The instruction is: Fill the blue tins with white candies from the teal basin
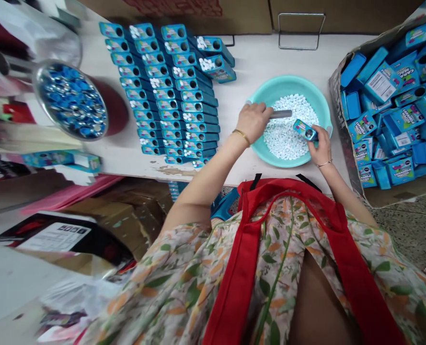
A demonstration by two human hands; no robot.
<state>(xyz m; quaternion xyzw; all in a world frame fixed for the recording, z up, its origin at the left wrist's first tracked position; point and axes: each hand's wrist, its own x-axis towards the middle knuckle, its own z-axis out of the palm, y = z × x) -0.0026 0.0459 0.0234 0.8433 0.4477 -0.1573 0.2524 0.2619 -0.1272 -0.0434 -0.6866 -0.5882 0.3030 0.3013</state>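
Note:
A turquoise basin full of small white candies stands on the table in front of me. My left hand reaches over its left side, fingers closed around a narrow grey metal tool that points right over the candies. At the basin's right side, my right hand grips a small blue candy box tilted above the candies. A dark round hole shows in the end of this box. The tip of the metal tool is close to the box but apart from it.
Left of the basin, blue candy boxes stand in rows, some with white candies at their openings. A metal pot of blue and silver pieces is farther left. On the right, a carton holds many blue boxes. Cardboard lines the back.

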